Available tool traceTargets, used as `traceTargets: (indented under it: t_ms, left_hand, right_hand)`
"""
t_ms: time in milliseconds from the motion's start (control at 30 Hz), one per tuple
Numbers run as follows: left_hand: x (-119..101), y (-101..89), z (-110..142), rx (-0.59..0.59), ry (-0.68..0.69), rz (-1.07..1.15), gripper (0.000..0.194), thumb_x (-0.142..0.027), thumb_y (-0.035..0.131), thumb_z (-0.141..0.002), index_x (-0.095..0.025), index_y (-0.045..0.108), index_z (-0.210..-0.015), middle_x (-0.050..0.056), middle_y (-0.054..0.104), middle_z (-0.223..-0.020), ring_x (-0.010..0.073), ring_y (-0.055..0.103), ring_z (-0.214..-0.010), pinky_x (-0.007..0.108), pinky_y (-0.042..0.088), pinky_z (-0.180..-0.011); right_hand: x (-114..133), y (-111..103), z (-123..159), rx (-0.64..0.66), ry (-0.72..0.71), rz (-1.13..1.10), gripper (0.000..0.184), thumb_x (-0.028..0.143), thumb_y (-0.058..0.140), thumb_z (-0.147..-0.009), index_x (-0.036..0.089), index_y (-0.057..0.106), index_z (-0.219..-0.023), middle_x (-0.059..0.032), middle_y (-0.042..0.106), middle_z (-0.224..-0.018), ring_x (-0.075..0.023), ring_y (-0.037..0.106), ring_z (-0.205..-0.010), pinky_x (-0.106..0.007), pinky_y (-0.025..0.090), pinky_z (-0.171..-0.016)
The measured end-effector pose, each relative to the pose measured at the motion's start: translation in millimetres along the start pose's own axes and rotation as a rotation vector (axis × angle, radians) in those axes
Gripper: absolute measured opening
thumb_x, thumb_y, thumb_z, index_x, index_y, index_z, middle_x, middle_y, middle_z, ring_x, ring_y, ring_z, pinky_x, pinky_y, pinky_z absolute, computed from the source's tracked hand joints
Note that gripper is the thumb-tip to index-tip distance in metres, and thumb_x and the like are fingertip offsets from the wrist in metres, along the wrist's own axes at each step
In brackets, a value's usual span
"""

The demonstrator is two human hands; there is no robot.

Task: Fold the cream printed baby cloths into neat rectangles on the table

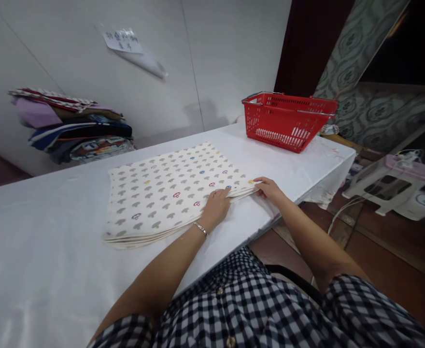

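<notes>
A folded cream fabric (pixel 169 186) printed with grey mushroom-like shapes and a few coloured ones lies on the white-covered table (pixel 46 251). Several layers show along its front edge. My left hand (pixel 216 205), with a silver bracelet at the wrist, rests on top of the fabric by that edge, its fingers laid down on the cloth. At the near right corner, my right hand (pixel 269 190) pinches the layers, index finger above; its thumb is mostly hidden.
Toward the table's far right end stands a red plastic basket (pixel 285 121). Folded clothes (pixel 82 128) are piled at the back left by the white wall. On the floor to the right are a pink-and-white stool (pixel 408 166) and a cable (pixel 346 208).
</notes>
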State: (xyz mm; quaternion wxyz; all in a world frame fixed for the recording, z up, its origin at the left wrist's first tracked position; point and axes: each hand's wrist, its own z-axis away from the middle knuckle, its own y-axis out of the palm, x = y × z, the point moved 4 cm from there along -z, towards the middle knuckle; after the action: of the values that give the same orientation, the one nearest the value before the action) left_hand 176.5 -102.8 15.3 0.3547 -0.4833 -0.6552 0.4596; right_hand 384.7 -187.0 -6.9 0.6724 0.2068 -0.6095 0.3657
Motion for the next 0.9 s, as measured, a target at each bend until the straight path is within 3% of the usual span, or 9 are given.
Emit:
traceTargets:
  t_ms: [200, 333, 400, 500, 667, 800, 900]
  left_hand:
    - [-8, 4.9, -9, -0.062, 0.081, -0.006, 0.026, -0.009, 0.037, -0.086, -0.015, 0.062, -0.085, 0.009, 0.051, -0.131, 0.0241, 0.042, -0.121, 0.040, 0.034, -0.097]
    - [-9, 3.5, -7, -0.063, 0.098, 0.045, 0.025, -0.009, 0.038, -0.086, -0.015, 0.062, -0.084, 0.010, 0.054, -0.127, 0.0240, 0.045, -0.119, 0.041, 0.035, -0.097]
    - [-7, 2.6, -4, -0.035, 0.072, 0.106, 0.022, -0.014, 0.040, -0.088, -0.016, 0.062, -0.084, 0.009, 0.055, -0.126, 0.0230, 0.049, -0.115, 0.041, 0.037, -0.096]
    - [-2, -0.5, -1, 0.014, 0.008, 0.226, 0.020, -0.023, 0.041, -0.090, -0.018, 0.060, -0.087, 0.007, 0.054, -0.128, 0.0202, 0.053, -0.110, 0.036, 0.042, -0.091]
    - [3, -7.7, -2, 0.071, -0.147, 0.248, 0.014, -0.019, 0.046, -0.086, -0.019, 0.054, -0.096, 0.006, 0.058, -0.117, 0.0192, 0.056, -0.100, 0.031, 0.045, -0.080]
    - [6, -8.0, -3, 0.053, -0.226, 0.216, 0.027, -0.020, 0.049, -0.085, -0.018, 0.049, -0.112, 0.007, 0.059, -0.113, 0.0197, 0.055, -0.101, 0.031, 0.044, -0.083]
    - [6, -7.0, -4, 0.023, -0.188, 0.206, 0.027, -0.029, 0.050, -0.087, -0.019, 0.052, -0.111, 0.006, 0.059, -0.112, 0.0205, 0.051, -0.105, 0.032, 0.042, -0.086]
  right_hand:
    - [-3, -1, -5, -0.024, -0.038, 0.063, 0.029, 0.019, 0.055, -0.069, 0.017, 0.060, -0.098, 0.0050, 0.051, -0.051, -0.0096, 0.047, -0.042, -0.019, 0.028, -0.037]
    - [-2, -2, -5, -0.074, -0.216, 0.347, 0.027, 0.018, 0.055, -0.070, 0.019, 0.063, -0.095, 0.0037, 0.056, -0.057, -0.0097, 0.047, -0.049, -0.020, 0.033, -0.047]
    - [0, -1, -3, -0.086, -0.313, 0.535, 0.026, 0.018, 0.055, -0.071, 0.020, 0.065, -0.096, 0.0025, 0.060, -0.064, -0.0106, 0.050, -0.056, -0.021, 0.034, -0.053]
    - [3, 0, 3, -0.073, -0.343, 0.714, 0.028, 0.021, 0.053, -0.076, 0.022, 0.064, -0.103, 0.0009, 0.063, -0.072, -0.0119, 0.052, -0.062, -0.021, 0.034, -0.058]
    - [10, 5, 12, -0.050, -0.402, 0.884, 0.028, 0.020, 0.050, -0.081, 0.019, 0.061, -0.107, -0.0040, 0.064, -0.085, -0.0156, 0.055, -0.071, -0.025, 0.039, -0.064]
    - [17, 10, 22, -0.103, -0.645, 0.893, 0.024, 0.018, 0.051, -0.081, 0.020, 0.062, -0.102, -0.0076, 0.059, -0.107, -0.0202, 0.054, -0.095, -0.031, 0.043, -0.079]
    - [22, 15, 30, -0.044, -0.844, 0.825, 0.018, 0.017, 0.053, -0.082, 0.021, 0.064, -0.096, -0.0064, 0.061, -0.105, -0.0207, 0.052, -0.101, -0.033, 0.043, -0.085]
